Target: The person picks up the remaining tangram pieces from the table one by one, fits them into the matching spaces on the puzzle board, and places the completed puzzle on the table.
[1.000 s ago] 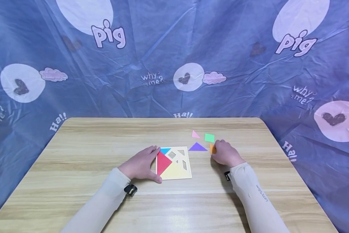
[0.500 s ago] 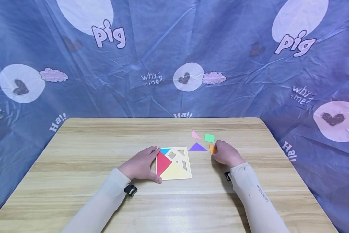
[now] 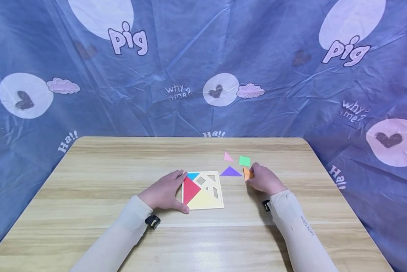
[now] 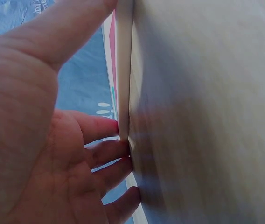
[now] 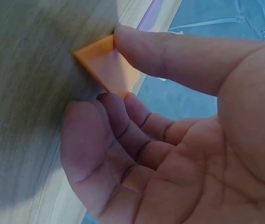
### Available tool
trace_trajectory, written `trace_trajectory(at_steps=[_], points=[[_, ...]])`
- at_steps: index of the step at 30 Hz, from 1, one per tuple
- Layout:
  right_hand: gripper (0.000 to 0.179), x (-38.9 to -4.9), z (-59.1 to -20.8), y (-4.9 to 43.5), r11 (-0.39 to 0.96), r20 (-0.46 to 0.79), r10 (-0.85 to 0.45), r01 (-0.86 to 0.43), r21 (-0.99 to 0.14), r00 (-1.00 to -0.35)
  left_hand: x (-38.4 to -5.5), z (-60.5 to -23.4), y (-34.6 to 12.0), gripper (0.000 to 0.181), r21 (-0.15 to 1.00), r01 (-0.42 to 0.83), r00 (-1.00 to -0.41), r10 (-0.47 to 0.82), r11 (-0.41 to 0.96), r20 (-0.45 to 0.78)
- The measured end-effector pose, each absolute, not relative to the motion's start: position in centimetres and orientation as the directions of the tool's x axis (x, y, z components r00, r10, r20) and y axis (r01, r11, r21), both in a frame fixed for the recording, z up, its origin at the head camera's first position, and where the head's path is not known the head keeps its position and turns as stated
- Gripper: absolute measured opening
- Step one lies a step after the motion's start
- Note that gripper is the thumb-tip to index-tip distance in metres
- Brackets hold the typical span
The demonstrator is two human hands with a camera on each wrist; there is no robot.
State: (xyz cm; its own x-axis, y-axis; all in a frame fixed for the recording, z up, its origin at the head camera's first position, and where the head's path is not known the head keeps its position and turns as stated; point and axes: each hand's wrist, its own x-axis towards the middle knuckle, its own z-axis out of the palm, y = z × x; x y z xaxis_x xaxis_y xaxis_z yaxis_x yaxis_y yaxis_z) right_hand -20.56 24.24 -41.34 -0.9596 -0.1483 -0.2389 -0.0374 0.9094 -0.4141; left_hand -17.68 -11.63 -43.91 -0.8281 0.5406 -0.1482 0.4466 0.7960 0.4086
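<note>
The clearest change over the last second is small: the orange piece (image 3: 247, 174) has edged slightly toward the board (image 3: 210, 183), and a little more of its surface shows past the fingertips, while both arms stay almost where they were. The person's right grip (image 3: 265, 179) pinches that piece by its edges, thumb on one side and fingers on the other, as the right wrist view shows; whether it touches the counter (image 3: 203, 241) or is tipped just off it, I cannot tell. The left grip (image 3: 162, 192) spans the board's left side, thumb at the near corner and fingers along the edge, holding it flat. A red piece (image 3: 190, 190), a blue piece (image 3: 192, 176) and a pale yellow piece (image 3: 202, 201) sit in the board, with vacant cut-outs to their right. The purple triangle (image 3: 230, 172), pink triangle (image 3: 228, 156) and green piece (image 3: 244, 161) lie loose beyond the board's right side. So the shift looks like the pick-up getting under way, with the orange piece well apart from any cut-out.
</note>
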Motion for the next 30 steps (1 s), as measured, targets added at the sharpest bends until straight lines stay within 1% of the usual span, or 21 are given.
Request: trace_trajectory(at_steps=[6,11,15,19,26,30], points=[[0.021,-20.6,-41.5,24.2,0.898,-0.224,-0.135,-0.023,-0.440,-0.965,-17.6,-43.8,-11.6,0.127,0.417,0.442,-0.829,0.539,0.794,-0.147],[0.013,-20.6,-41.2,24.2,0.892,-0.191,-0.161,-0.061,-0.447,-0.968,-17.5,-43.6,-11.5,0.126,0.425,0.436,-0.829,0.538,0.793,-0.152],[0.009,-20.7,-41.0,24.2,0.859,-0.162,-0.188,-0.082,-0.505,-0.969,-17.5,-43.6,-11.5,0.126,0.425,0.435,-0.830,0.536,0.794,-0.153],[0.009,-20.6,-40.6,23.9,0.814,-0.151,-0.208,-0.085,-0.574,-0.967,-17.5,-43.6,-11.5,0.126,0.427,0.432,-0.832,0.534,0.794,-0.152],[0.008,-20.2,-40.1,22.9,0.718,-0.159,-0.203,-0.037,-0.695,-0.966,-17.5,-43.6,-11.6,0.126,0.413,0.439,-0.833,0.533,0.798,-0.146],[0.007,-20.1,-40.0,22.6,0.692,-0.148,-0.193,-0.027,-0.721,-0.970,-17.5,-43.7,-11.6,0.126,0.415,0.438,-0.832,0.534,0.797,-0.149]])
